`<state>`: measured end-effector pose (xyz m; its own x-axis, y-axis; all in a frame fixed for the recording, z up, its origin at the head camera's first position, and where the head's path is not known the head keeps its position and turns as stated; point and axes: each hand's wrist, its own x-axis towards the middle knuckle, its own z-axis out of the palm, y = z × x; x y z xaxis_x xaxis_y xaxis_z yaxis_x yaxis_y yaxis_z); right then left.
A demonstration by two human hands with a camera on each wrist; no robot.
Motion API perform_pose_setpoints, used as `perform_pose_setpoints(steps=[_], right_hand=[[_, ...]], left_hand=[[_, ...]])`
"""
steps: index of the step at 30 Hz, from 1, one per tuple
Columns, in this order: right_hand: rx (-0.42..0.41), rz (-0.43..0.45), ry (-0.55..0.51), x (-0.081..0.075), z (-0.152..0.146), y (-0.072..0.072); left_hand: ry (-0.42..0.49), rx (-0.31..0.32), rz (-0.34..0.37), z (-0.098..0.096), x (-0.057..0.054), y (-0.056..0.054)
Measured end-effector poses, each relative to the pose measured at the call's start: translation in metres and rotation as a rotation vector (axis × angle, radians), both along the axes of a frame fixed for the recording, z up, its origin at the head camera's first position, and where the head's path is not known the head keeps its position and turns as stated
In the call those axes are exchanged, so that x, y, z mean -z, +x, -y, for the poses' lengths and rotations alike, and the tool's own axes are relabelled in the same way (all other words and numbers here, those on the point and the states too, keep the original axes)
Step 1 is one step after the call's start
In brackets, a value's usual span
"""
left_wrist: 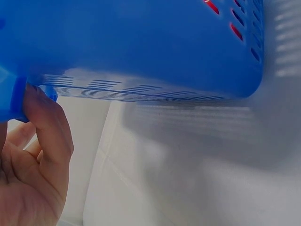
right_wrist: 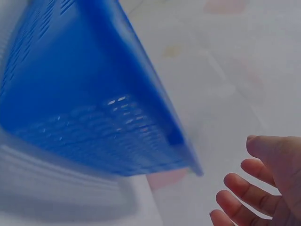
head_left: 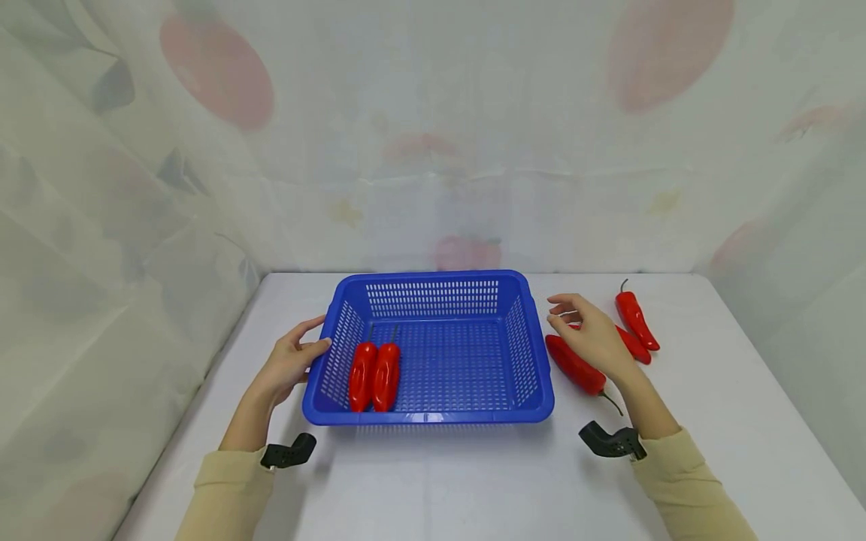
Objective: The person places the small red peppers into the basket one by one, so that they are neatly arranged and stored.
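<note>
My left hand [head_left: 287, 362] grips the left rim of a blue plastic basket [head_left: 433, 418], thumb on top of the edge and fingers beneath it. Two red chili peppers [head_left: 386, 377] lie side by side in the basket's left part, stems pointing to the back. Just off the basket's right rim is my right hand [head_left: 594, 338], holding nothing, its fingers loosely bent and spread in the right wrist view. Below that hand a red chili pepper [head_left: 575, 366] lies on the table, with another pepper [head_left: 634, 346] partly hidden behind the hand.
A third loose pepper [head_left: 637, 321] lies farther back on the right of the white table [head_left: 433, 488]. Patterned pale cloth [head_left: 433, 210] hangs behind the table and along both sides. Each wrist carries a black camera mount [head_left: 612, 441].
</note>
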<state>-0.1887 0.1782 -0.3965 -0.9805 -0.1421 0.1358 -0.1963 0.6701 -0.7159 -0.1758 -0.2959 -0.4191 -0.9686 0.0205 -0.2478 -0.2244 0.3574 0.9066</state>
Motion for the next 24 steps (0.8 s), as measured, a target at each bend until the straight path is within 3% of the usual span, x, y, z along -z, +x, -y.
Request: perform_pose_setpoints(steps=[14, 24], right_hand=[[0.040, 0.007, 0.081, 0.037, -0.030, 0.006], [-0.004, 0.005, 0.126, 0.050, -0.044, 0.015]], left_hand=[[0.013, 0.000, 0.002, 0.000, 0.001, -0.001], [0.006, -0.005, 0.011, -0.001, 0.000, 0.000]])
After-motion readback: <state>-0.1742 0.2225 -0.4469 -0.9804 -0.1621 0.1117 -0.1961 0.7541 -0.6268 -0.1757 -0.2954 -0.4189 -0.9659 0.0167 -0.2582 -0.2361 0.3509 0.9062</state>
